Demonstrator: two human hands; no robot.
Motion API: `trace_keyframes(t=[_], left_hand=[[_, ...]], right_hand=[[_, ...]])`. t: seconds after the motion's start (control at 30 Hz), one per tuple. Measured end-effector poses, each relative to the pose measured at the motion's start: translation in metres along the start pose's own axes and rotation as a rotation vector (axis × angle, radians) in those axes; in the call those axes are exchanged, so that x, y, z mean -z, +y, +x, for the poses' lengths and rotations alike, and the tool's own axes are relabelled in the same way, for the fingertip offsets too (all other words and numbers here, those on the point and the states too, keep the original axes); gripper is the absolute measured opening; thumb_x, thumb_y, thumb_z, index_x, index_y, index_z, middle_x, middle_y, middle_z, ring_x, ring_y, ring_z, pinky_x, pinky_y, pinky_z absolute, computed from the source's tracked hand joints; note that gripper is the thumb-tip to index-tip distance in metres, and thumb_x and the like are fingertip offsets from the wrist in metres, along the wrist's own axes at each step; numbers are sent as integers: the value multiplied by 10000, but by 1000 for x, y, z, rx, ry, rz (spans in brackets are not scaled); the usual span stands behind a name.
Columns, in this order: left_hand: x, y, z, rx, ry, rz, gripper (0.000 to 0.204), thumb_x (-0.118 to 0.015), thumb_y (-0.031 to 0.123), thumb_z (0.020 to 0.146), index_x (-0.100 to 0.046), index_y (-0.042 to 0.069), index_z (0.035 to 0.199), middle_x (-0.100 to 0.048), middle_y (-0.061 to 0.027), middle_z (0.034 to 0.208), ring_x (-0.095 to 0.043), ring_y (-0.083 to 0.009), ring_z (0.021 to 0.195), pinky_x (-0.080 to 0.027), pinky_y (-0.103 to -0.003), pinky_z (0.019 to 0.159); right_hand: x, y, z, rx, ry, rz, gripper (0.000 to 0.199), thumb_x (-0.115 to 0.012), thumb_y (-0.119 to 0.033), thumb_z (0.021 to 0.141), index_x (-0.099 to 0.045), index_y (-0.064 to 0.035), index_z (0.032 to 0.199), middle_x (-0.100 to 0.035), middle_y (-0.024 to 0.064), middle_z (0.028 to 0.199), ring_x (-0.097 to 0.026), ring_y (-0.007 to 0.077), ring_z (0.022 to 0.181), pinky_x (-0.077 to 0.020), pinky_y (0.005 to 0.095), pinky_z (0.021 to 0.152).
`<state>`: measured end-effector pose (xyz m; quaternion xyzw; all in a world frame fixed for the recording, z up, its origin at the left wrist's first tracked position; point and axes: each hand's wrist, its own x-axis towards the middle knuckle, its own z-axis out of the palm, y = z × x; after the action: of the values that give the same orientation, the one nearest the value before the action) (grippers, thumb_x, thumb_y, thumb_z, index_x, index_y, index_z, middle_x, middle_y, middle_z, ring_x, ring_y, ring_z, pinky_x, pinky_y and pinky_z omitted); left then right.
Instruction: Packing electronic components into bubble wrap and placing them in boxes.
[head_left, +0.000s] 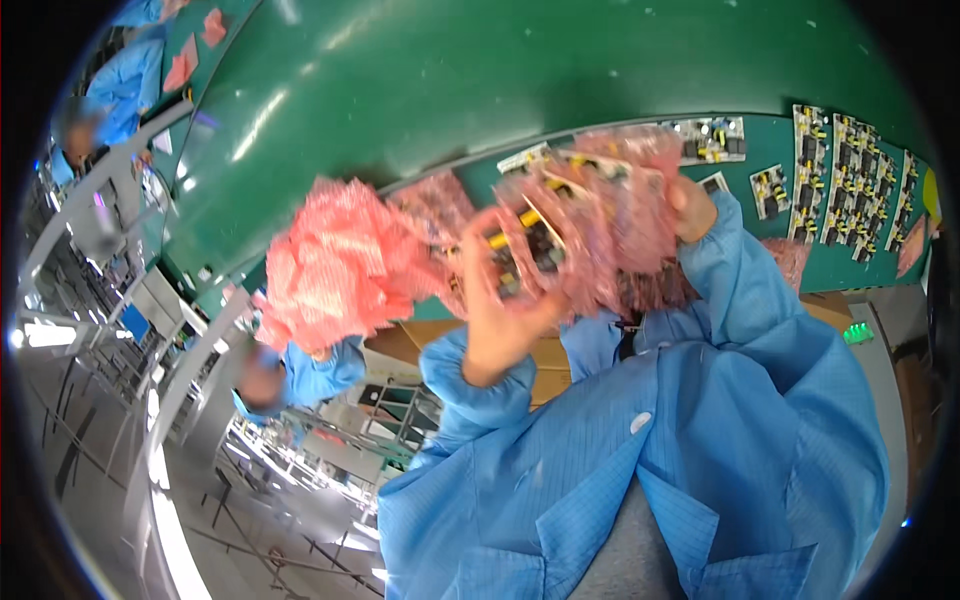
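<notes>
Between my two hands is a row of circuit boards in pink bubble-wrap bags (pixel 625 215), pressed together side by side and somewhat blurred. My left hand (pixel 505 325) curls round the left end of the row, thumb and fingers gripping the outermost bag. At the right end, my right hand (pixel 692 208) is closed against the bags, its fingers partly hidden behind them. Through the film, yellow and black components show. Left of my left hand lies a big crumpled heap of pink bubble-wrap bags (pixel 345 265), and another bagged board (pixel 435 205) sits beside it.
Bare circuit boards (pixel 845 180) stand in columns on the green bench at the right, with a small board (pixel 769 192) nearer. More boards (pixel 710 140) lie behind the bags. A cardboard box (pixel 550 368) is below the bench edge. Co-workers in blue (pixel 325 370) are at left.
</notes>
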<state>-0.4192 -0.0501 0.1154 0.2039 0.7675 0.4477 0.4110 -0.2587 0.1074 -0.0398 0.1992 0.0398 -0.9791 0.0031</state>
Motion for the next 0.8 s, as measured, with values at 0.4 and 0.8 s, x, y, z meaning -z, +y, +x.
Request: trace_keyframes(t=[0.4,0.8], left_hand=[[33,-43,-193,212,-486,-736,815,-789,90,689,-333,64,1363,-437,-115,1384,-468,-197,1251,-377,-358,1041],[84,-196,-83,93,569,330,608,-796,161,687,-453,-36,1149,-605,-173,1068,-610,-234,980,-505,-366,819]], right_hand=[[-20,114,-113,-361,-460,106,1054,-919,-297,605,-299,42,1387,-463,214,1346,-475,344,1270,-438,512,1020],[-70,114,-143,-469,-853,-186,1078,-960,-207,543,-315,53,1367,-468,204,1321,-476,275,1240,-407,426,1010]])
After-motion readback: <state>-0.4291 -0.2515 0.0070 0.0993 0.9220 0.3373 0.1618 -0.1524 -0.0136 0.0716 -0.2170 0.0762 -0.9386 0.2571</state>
